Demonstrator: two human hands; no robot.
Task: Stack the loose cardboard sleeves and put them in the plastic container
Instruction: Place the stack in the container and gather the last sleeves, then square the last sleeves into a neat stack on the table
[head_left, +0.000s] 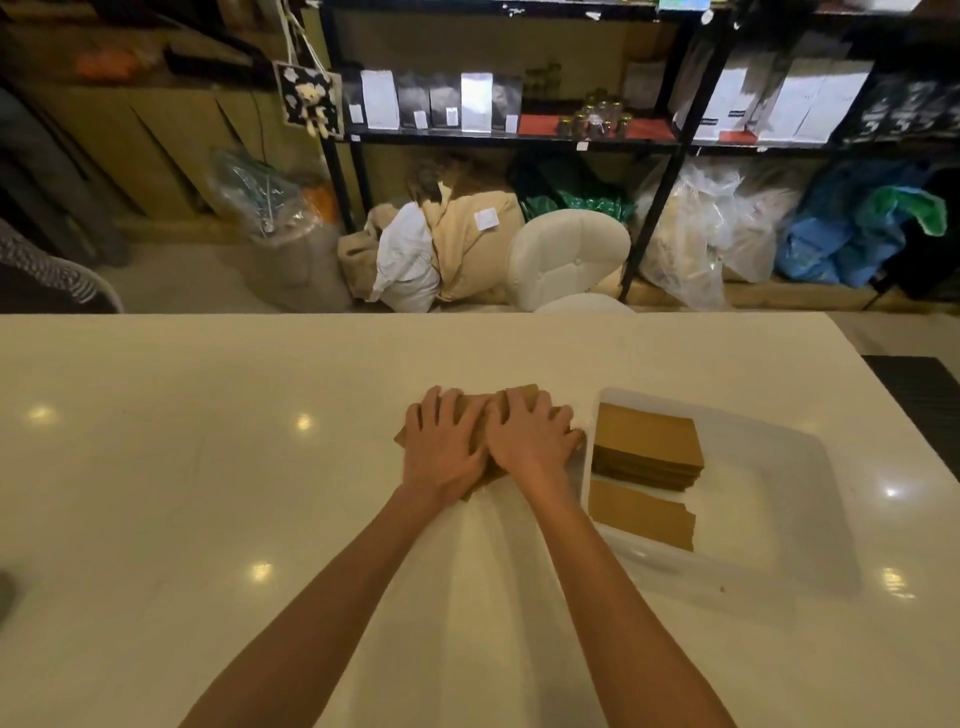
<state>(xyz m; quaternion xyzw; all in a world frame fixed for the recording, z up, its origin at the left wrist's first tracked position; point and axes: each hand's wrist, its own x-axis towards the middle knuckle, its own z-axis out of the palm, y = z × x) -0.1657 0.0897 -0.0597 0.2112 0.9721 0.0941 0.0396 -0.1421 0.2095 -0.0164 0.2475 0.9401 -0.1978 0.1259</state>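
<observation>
Head view: both hands are down on the white table (208, 467), side by side, about midway between its left and right edges. The left hand (444, 452) and right hand (530, 441) lie palm-down with fingers spread and fairly straight, pressing on a loose bunch of brown cardboard sleeves (480, 410) and gripping nothing. Corners of the bunch poke out past the fingertips and by the left wrist. Just right of it, toward the table's right edge, sits the clear plastic container (769, 509); a neat stack of sleeves (647, 447) rests at its far left side, with a thin flat layer of sleeves (641, 514) nearer. A white stool (566, 254) stands beyond the far edge.
</observation>
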